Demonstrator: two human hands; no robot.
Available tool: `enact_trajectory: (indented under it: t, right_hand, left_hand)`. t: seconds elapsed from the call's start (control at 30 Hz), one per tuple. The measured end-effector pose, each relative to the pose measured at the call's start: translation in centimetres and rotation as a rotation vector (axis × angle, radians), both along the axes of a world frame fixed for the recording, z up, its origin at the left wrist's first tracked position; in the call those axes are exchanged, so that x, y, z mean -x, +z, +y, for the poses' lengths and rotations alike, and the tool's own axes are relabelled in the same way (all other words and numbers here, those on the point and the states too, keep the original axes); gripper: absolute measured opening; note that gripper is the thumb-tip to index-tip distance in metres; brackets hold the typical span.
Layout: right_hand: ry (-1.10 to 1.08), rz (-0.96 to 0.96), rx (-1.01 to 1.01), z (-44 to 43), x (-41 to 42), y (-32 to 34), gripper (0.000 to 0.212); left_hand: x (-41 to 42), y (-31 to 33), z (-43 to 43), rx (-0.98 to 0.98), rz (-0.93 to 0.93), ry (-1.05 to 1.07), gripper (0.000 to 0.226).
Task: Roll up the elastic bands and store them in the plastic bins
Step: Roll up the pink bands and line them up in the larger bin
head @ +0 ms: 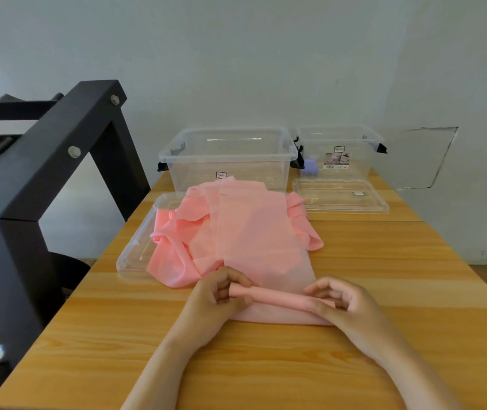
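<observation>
A loose heap of pink bands (pixel 177 250) lies on a clear lid (pixel 131 261) at my left, within easy reach. My left fingers (pixel 227 276) curl round one end of the roll (pixel 277 298) and my right fingers (pixel 329 288) pinch the other, so it winds evenly up the flat band (pixel 260 238) on the worktop (pixel 265 365). Beyond, the open bins (pixel 227 161) stand ready.

A pink elastic band (pixel 260 241) lies flat along the table (pixel 384 291). Its near end is rolled into a thin tube, pinched at each end by the left hand (pixel 221 294) and right hand (pixel 341 301). Its far part drapes over a crumpled pile of pink bands (pixel 177 250). 2 clear plastic bins, a larger bin (pixel 227 155) and a smaller bin (pixel 339 143), stand open side by side at the far end.
</observation>
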State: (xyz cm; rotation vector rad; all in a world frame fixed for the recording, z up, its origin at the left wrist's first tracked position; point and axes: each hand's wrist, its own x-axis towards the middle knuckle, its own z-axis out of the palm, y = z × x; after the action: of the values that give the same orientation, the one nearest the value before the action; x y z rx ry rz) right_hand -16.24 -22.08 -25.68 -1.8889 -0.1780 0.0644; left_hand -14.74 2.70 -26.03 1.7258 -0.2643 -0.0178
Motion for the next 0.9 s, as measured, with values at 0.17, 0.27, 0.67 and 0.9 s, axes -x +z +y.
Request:
enact_trajectory:
  t: [0.17, 0.27, 0.67, 0.9]
  right_hand:
    - [-0.019, -0.018, -0.025, -0.25, 0.15, 0.08, 0.027]
    - [-0.031, -0.029, -0.062, -0.31, 0.25, 0.02, 0.032]
    - [0.001, -0.01, -0.072, -0.1, 0.15, 0.06, 0.014]
    - [-0.076, -0.082, -0.122, 0.02, 0.51, 0.25, 0.025]
  left_hand:
    - [0.09, 0.19, -0.19, 0.065, 0.076, -0.038, 0.029]
    - [0.01, 0.13, -0.21, 0.024, 0.061, -0.044, 0.024]
    - [-0.1, -0.24, -0.11, 0.021, 0.0, 0.008, 0.021]
    - [-0.1, -0.13, -0.2, -0.028, -0.003, -0.021, 0.022]
